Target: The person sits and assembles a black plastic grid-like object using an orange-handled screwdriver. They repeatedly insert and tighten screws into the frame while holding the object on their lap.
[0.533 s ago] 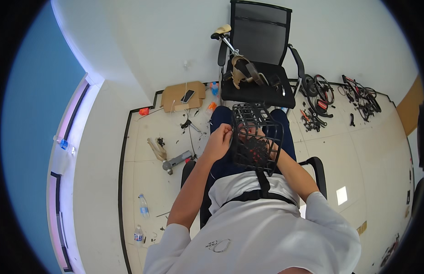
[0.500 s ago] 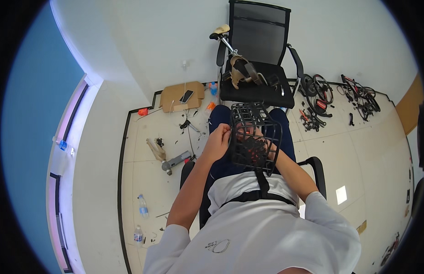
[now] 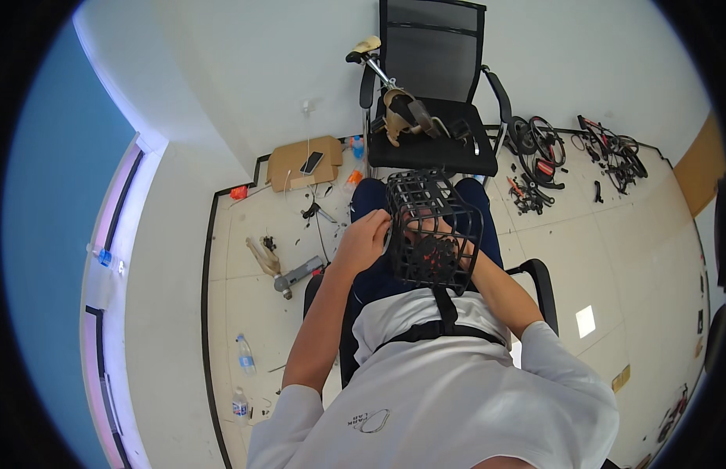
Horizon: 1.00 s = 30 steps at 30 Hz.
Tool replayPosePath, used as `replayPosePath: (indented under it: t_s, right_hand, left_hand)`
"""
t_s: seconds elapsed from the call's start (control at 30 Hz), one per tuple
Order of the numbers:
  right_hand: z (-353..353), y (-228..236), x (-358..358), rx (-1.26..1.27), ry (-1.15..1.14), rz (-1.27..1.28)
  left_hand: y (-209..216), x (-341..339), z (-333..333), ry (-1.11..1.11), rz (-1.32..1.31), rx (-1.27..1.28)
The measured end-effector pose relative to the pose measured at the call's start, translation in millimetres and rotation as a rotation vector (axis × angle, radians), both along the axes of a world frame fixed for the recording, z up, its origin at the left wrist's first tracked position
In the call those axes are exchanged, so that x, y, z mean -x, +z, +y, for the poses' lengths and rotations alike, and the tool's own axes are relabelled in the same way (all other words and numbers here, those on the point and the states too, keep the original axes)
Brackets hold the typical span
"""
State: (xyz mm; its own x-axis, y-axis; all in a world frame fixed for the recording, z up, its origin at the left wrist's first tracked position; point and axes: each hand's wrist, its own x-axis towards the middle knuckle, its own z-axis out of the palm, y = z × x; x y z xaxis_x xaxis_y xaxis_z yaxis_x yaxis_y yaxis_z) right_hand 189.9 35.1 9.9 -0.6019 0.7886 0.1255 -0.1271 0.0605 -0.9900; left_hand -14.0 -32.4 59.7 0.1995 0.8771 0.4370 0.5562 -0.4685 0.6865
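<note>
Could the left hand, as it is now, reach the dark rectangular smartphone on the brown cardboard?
Probably not without leaning forward: the left hand is at the black grid basket, and the smartphone lies beyond the left knee.

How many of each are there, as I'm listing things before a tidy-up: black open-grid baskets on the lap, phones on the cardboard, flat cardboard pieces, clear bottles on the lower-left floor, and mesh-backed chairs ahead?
Black basket: 1
Phone: 1
Cardboard piece: 1
Clear bottles: 2
Mesh-backed chair: 1
Total: 6
</note>
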Motion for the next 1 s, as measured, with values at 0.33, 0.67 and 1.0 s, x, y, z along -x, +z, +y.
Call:
replayPosePath:
  t_s: [0.33,0.67,1.0]
  right_hand:
    - [-11.8,-9.1,4.8,-0.353,-0.046,-0.178]
    - [-0.6,1.3,-1.6,0.633,0.193,0.162]
    - [42.8,-17.2,-25.4,-0.699,0.077,-0.418]
  left_hand:
    - [-5.9,6.3,-2.0,-0.006,-0.081,0.201]
    - [-16.2,5.6,-0.4,-0.016,-0.172,0.079]
    - [-30.2,-0.4,14.7,-0.065,-0.255,0.035]
